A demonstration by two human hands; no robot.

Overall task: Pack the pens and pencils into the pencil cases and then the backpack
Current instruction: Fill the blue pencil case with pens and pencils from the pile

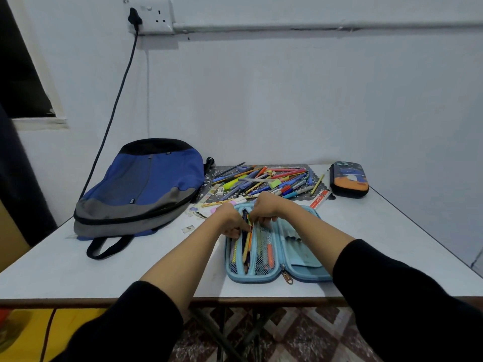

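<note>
Tabletop (78, 270): cased pencils (247, 246) seemingly run near-to-far.

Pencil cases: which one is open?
The light blue pencil case nearest the person: it lies unzipped and spread flat, pens showing inside. The dark pencil case with the orange patch, far right, is zipped shut.

We see a blue, grey and black backpack (141, 189) at centre left, a light-blue pencil case (305, 265) at centre, a black-and-orange pencil case (349, 178) at right, red-and-white diamond floor tiles (300, 333) below.
</note>
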